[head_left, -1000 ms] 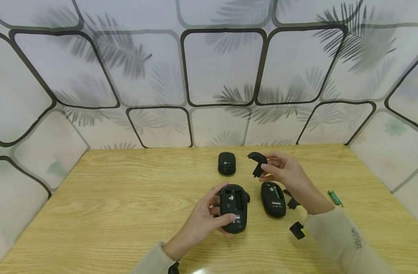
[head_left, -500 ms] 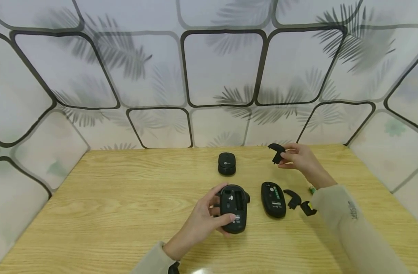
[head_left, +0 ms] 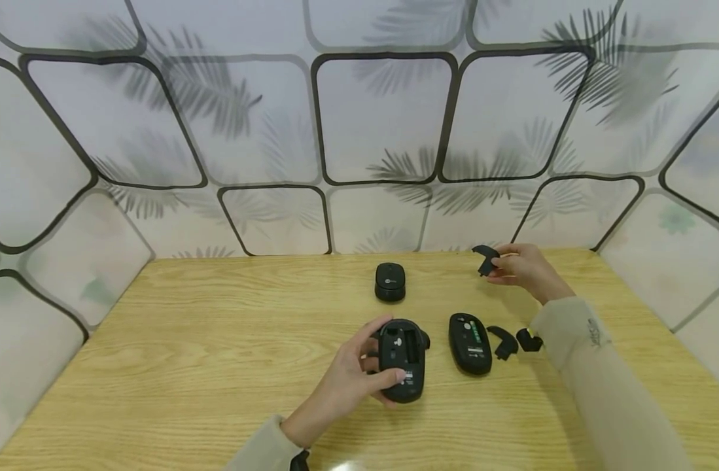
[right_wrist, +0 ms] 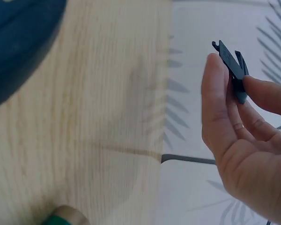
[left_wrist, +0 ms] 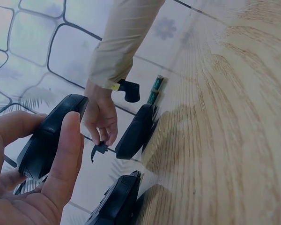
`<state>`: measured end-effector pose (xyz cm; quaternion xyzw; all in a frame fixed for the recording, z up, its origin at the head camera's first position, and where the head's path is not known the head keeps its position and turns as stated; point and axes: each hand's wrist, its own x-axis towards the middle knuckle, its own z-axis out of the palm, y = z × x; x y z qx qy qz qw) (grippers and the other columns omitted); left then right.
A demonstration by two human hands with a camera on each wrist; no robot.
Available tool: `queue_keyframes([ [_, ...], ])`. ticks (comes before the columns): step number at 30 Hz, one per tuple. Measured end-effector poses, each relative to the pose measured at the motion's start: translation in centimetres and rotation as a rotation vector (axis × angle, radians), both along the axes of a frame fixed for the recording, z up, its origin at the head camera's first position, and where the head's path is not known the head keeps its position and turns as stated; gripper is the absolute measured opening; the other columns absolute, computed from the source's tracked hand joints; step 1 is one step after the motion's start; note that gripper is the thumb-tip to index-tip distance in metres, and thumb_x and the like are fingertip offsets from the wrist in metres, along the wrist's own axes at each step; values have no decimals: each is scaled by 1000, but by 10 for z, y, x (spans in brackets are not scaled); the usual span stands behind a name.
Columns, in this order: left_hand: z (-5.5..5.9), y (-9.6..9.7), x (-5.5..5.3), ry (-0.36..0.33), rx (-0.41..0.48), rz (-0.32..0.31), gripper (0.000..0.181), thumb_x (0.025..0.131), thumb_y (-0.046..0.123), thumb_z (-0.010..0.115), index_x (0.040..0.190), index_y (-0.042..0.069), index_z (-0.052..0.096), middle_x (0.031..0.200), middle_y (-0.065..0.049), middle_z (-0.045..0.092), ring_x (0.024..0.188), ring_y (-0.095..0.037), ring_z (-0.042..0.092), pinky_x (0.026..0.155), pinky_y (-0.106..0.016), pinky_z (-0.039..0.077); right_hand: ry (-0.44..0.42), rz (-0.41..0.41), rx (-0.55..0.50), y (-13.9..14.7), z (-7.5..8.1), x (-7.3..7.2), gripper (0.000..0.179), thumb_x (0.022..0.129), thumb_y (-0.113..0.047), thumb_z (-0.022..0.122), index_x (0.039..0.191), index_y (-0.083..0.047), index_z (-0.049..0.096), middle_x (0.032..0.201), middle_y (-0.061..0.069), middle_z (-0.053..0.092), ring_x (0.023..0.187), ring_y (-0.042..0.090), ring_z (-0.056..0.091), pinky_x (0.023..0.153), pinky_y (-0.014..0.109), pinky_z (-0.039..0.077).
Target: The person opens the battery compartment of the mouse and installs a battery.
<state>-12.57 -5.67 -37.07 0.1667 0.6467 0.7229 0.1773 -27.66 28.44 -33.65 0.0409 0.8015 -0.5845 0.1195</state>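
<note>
My left hand [head_left: 354, 369] holds a black computer mouse [head_left: 403, 358] with its underside up, thumb on the lower part. A long battery slot in it stands uncovered, with no battery showing. My right hand [head_left: 524, 269], at the back right over the table, pinches a curved black battery cover [head_left: 487, 254] between thumb and fingers. In the right wrist view this cover [right_wrist: 232, 65] is tilted, its small hooked tab pointing up. Between the hands lies a second mouse [head_left: 471, 356], upside down, a green battery in its slot. Beside it rests another curved black cover [head_left: 506, 343].
A third black mouse [head_left: 390, 282] stands upright toward the back. A loose green battery [left_wrist: 158, 83] lies at the right, hidden behind the right sleeve in the head view. A small black device [head_left: 528, 341] hangs at the right cuff. Patterned cloth [head_left: 383, 118] walls the wooden table [head_left: 218, 340].
My right hand has carried the curved cover right and toward the back, away from the mouse. The right sleeve now covers the loose battery. My left hand has hardly moved.
</note>
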Motion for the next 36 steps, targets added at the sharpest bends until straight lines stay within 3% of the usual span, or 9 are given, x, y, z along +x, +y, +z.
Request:
queue_keyframes([
  [8, 0, -1, 0, -6, 5, -2, 79, 88, -4, 70, 157, 10, 35, 119, -19, 56, 94, -27, 69, 58, -35, 64, -42, 7, 81, 6, 3, -7, 53, 106, -1, 43, 151, 18, 21, 102, 12, 59, 76, 11, 64, 86, 33, 62],
  [16, -1, -1, 1, -13, 13, -3, 79, 88, -5, 71, 157, 10, 36, 118, -19, 56, 94, -28, 69, 58, -36, 65, -106, 9, 92, 13, -9, -9, 58, 105, 3, 44, 152, 18, 15, 111, 20, 55, 71, 13, 67, 78, 33, 64],
  [22, 0, -1, 1, -25, 16, -2, 79, 88, -5, 70, 157, 10, 35, 119, -19, 56, 94, -27, 69, 59, -37, 65, -135, -5, 86, 15, -11, -10, 50, 103, 5, 42, 146, 21, 22, 99, 18, 55, 70, 16, 65, 77, 34, 64],
  [26, 1, -1, 1, -27, 12, 2, 79, 88, -5, 70, 157, 10, 35, 119, -20, 56, 94, -27, 69, 59, -38, 65, -123, 22, 108, 19, -10, -9, 50, 103, 4, 41, 144, 25, 21, 100, 22, 57, 73, 15, 66, 78, 33, 64],
  [32, 1, -1, 0, -9, 15, -2, 80, 87, -6, 70, 157, 9, 36, 118, -19, 58, 93, -28, 70, 58, -37, 65, -54, 75, 224, 34, -8, -7, 52, 102, 1, 43, 141, 29, 23, 126, 45, 47, 86, 19, 68, 83, 37, 63],
  [36, 2, -2, 0, -4, 20, -11, 79, 87, -6, 70, 157, 9, 35, 117, -19, 58, 93, -28, 70, 57, -37, 65, -43, 96, 252, 43, -3, -3, 51, 103, 0, 46, 141, 28, 27, 125, 42, 51, 89, 20, 68, 85, 39, 63],
])
